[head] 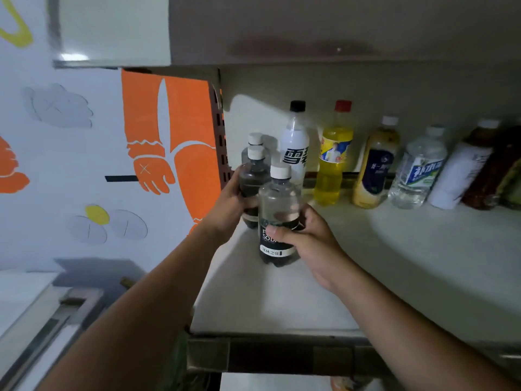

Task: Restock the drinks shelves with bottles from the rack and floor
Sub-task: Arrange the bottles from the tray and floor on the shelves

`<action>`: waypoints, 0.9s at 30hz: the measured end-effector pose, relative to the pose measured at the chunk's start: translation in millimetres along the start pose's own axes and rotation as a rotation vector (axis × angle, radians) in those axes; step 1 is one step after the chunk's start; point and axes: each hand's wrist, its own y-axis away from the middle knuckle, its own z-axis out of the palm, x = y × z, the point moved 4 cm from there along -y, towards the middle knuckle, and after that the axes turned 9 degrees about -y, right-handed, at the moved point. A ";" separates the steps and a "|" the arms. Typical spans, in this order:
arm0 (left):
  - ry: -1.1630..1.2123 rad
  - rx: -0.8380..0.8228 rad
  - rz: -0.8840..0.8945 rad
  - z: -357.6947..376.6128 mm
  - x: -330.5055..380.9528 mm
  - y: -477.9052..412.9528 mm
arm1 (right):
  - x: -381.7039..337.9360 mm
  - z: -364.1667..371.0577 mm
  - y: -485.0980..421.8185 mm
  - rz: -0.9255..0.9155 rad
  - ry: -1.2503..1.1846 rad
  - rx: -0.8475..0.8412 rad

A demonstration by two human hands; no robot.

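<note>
My left hand [229, 207] grips the rear soda bottle [255, 176], my right hand [310, 244] the front soda bottle [277, 201], both mid-body; probably full, heavy, slick.

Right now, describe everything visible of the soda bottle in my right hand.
The soda bottle is clear plastic with a white cap and a black label reading SODA. It is upright at the left end of the shelf, right hand wrapped round its middle, beside a second bottle in the left hand.
</note>
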 end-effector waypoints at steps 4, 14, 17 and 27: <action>-0.010 0.096 -0.133 -12.9 -12.1 5.8 | 10.6 16.5 -16.7 -0.018 -0.031 0.006; 0.488 0.120 -0.298 11.2 -23.3 7.5 | 24.9 48.9 -48.4 0.181 -0.356 0.183; 0.464 0.173 -0.344 9.3 -21.7 6.2 | 26.1 48.7 -55.9 0.200 -0.342 0.189; 0.504 0.222 -0.385 16.3 -17.2 10.0 | 28.9 45.8 -62.7 0.208 -0.371 0.206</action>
